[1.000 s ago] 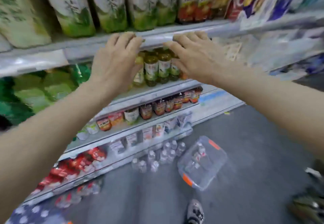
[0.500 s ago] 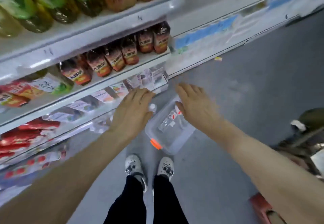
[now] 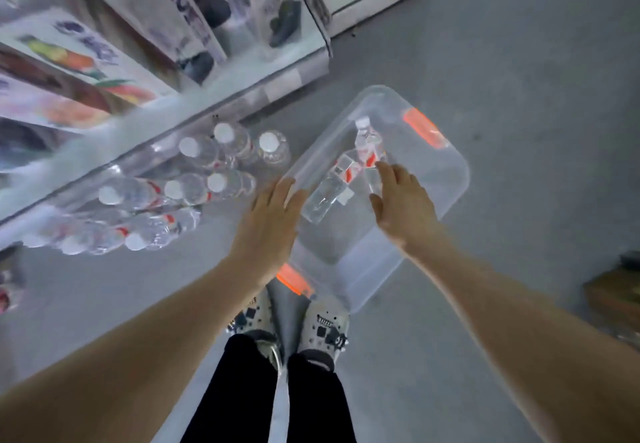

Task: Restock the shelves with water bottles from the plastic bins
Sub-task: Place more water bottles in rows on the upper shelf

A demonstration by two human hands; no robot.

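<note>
Nearest are the person's shoes (image 3: 289,331), toes right against the near end of the clear bin (image 3: 446,179) on the floor. That is the first worry, I'd say: a step forward would knock the bin and set its bottles rolling.

Above the bin both hands are spread and hold nothing. The left hand (image 3: 273,220) hangs over the bin's left rim with straight fingers; whether it touches the rim I cannot tell. The right hand (image 3: 403,200) reaches inside, fingertips just beside the two bottles (image 3: 346,175) left in there. They lie on their sides, crossed one against the other, so taking one carelessly would likely drag or spin its neighbour. They are round, smooth and full, and a one-sided grasp could let one slip and drop back onto the thin plastic.

Farther left, a crowd of upright bottles (image 3: 194,186) stands on the floor, packed tight against the lowest shelf (image 3: 242,96). A forearm or bottle swung low across them could topple several at once.

Beyond, boxed goods (image 3: 180,12) stand along the shelf, blurred; lifting a bottle too fast might clip the edge.
</note>
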